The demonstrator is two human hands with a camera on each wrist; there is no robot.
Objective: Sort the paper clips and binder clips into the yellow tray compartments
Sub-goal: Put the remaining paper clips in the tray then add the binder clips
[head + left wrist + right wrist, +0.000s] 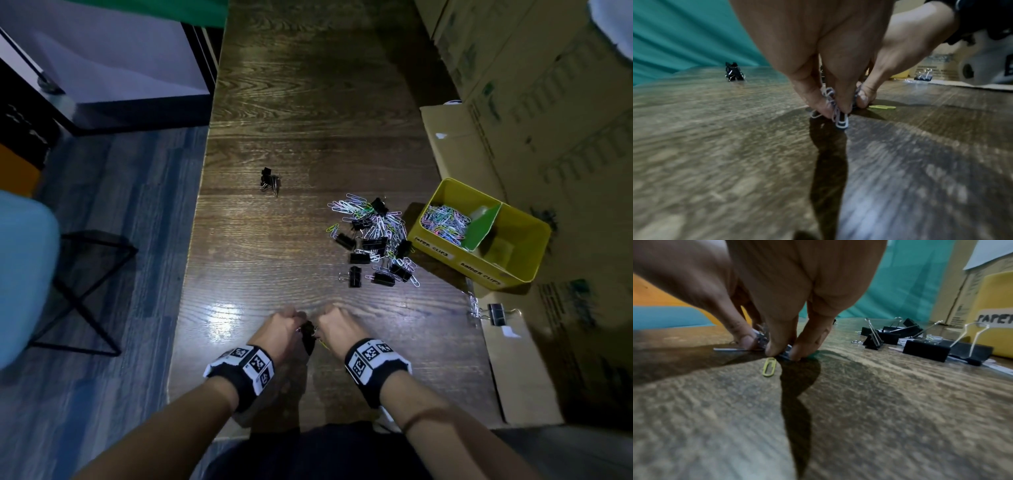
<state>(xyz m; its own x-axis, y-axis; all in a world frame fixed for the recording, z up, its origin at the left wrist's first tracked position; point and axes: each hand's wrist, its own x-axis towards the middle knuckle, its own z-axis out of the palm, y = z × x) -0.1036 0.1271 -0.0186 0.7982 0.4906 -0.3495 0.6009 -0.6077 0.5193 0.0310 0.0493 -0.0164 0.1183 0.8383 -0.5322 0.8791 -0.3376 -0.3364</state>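
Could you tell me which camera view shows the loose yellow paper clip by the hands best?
The right wrist view: the yellow paper clip lies flat, unobstructed. The left wrist view shows it edge-on behind fingertips; the head view shows barely a sliver.

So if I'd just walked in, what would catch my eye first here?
Probably the two hands, left and right, pinching a small tangle of clips together at the near edge of the table. Next, the mixed pile of coloured paper clips and black binder clips to the right, beside the yellow tray. Its near compartment already holds paper clips.
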